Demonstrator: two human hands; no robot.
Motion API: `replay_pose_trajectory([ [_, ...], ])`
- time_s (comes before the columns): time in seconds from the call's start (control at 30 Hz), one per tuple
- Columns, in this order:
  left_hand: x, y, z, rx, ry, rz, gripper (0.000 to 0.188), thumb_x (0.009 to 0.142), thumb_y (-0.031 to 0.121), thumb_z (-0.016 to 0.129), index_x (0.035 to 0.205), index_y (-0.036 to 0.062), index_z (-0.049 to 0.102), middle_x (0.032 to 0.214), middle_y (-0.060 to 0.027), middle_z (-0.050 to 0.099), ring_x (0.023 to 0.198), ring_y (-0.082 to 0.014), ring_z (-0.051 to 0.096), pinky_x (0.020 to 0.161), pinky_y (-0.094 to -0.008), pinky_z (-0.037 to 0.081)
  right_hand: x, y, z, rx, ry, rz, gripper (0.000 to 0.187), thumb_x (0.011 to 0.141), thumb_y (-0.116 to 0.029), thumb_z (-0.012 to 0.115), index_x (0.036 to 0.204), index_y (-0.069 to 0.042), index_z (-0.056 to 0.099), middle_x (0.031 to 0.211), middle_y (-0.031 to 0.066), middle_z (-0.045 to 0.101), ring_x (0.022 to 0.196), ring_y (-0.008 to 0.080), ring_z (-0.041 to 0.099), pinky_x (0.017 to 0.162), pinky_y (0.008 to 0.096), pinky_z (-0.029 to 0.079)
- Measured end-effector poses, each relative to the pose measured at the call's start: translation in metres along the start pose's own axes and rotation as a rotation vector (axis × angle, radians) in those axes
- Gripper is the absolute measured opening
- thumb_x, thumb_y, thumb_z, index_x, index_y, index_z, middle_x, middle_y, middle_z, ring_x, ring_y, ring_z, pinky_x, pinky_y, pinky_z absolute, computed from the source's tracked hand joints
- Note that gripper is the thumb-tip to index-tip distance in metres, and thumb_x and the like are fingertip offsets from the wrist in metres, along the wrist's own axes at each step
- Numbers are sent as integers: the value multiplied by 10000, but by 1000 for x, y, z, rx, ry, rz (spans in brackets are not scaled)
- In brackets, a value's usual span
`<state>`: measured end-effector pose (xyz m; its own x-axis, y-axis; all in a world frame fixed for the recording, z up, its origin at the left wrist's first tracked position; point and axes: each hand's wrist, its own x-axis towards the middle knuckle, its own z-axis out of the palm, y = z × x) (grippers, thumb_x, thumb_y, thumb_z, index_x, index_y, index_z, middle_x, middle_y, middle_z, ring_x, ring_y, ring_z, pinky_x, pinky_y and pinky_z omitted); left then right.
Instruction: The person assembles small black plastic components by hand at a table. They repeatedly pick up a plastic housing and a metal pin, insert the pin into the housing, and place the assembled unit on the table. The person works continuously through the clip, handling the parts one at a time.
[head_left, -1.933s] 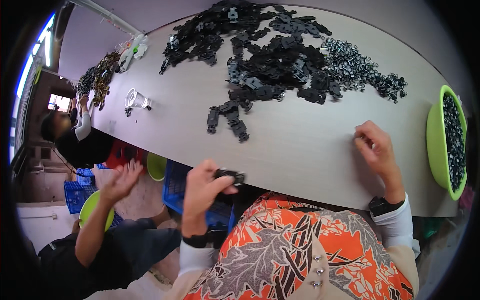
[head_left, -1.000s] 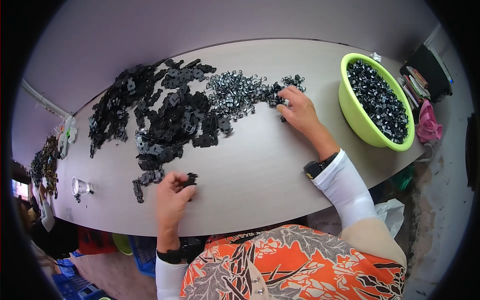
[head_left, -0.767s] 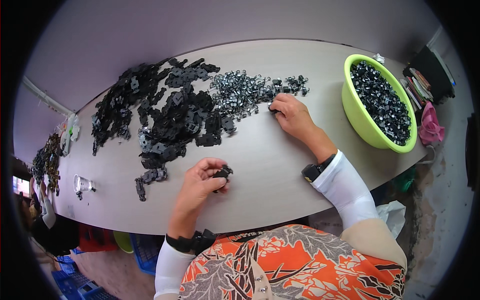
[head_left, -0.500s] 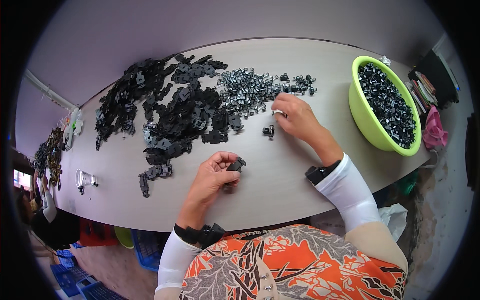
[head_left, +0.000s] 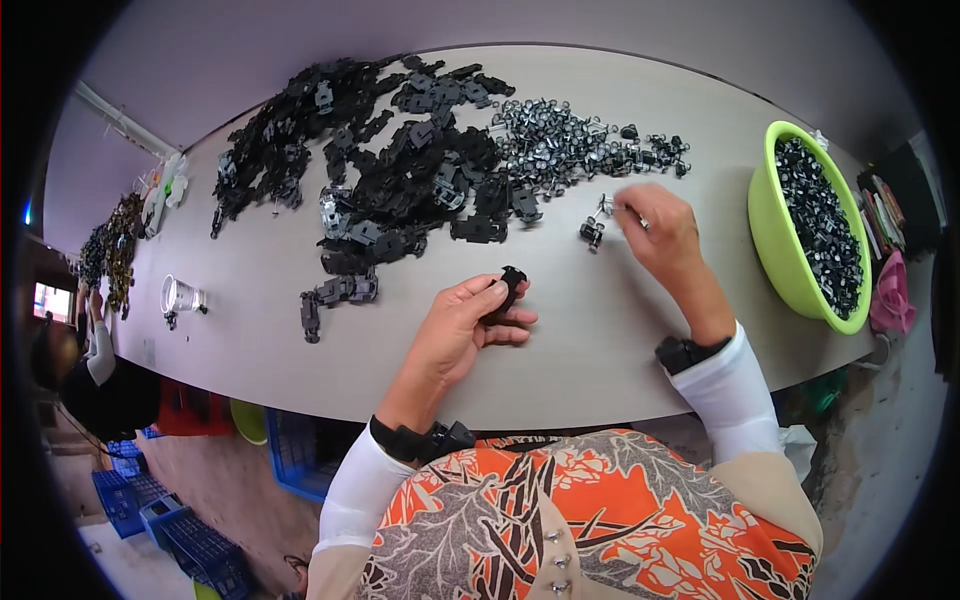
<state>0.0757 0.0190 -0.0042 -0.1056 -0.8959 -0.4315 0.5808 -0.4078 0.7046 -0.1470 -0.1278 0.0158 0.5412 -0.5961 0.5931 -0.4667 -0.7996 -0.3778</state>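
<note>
My left hand point(head_left: 455, 325) is closed on a black plastic toy car chassis point(head_left: 512, 283), gripped between thumb and fingers over the near table. My right hand point(head_left: 665, 230) is further right, its fingers curled together and a little blurred. A small dark and shiny wheel axle point(head_left: 642, 222) shows between them, partly hidden. Just left of those fingertips is a silver wheel axle point(head_left: 605, 206), and below it a pair of black wheels point(head_left: 592, 235) on the table. A heap of silver and black wheel axles point(head_left: 560, 145) lies beyond, beside a large pile of black chassis point(head_left: 410, 180).
A lime green basin point(head_left: 765, 225) full of small wheels stands at the right. A clear plastic cup point(head_left: 180, 294) is at the table's left. A co-worker's arm point(head_left: 100, 340) reaches to another pile at the far left. Blue crates point(head_left: 290, 465) are below the table edge.
The whole view has shifted, so the table sits further right and higher. My right hand has drawn back rightward from the wheel pieces. The chassis in my left hand is tilted more upright.
</note>
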Motion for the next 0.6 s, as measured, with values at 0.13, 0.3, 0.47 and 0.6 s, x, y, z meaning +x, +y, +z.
replay_pose_trajectory([
  [0.13, -4, -3, 4, 105, 43, 32, 263, 885, 135, 605, 1093, -26, 594, 994, -87, 641, 838, -214, 652, 708, -324, 555, -41, -24, -13, -35, -280, 79, 128, 722, -66, 675, 788, -42, 568, 668, 96, 564, 661, 276, 587, 570, 386, 466],
  [0.3, -4, -7, -2, 101, 19, 71, 151, 841, 96, 654, 957, 10, 611, 873, -77, 655, 738, -182, 656, 669, -275, 533, -56, -39, -17, -18, -361, 17, 213, 713, -116, 704, 872, -59, 573, 720, 74, 558, 649, 270, 586, 570, 375, 475],
  [0.47, -13, 2, 8, 230, 149, 151, 106, 823, 77, 673, 881, 42, 590, 826, -63, 650, 733, -137, 657, 581, -170, 466, -51, -44, -22, 25, -324, 164, 230, 713, -95, 701, 895, -34, 574, 923, 108, 536, 755, 286, 585, 639, 386, 484],
  [0.6, -15, -4, 3, 153, 147, 181, 143, 837, 88, 665, 940, 30, 585, 818, -69, 649, 680, -109, 643, 509, -157, 453, -56, -40, -6, -12, -400, 183, 216, 723, -76, 691, 895, -16, 576, 981, 127, 503, 831, 309, 566, 694, 392, 480],
])
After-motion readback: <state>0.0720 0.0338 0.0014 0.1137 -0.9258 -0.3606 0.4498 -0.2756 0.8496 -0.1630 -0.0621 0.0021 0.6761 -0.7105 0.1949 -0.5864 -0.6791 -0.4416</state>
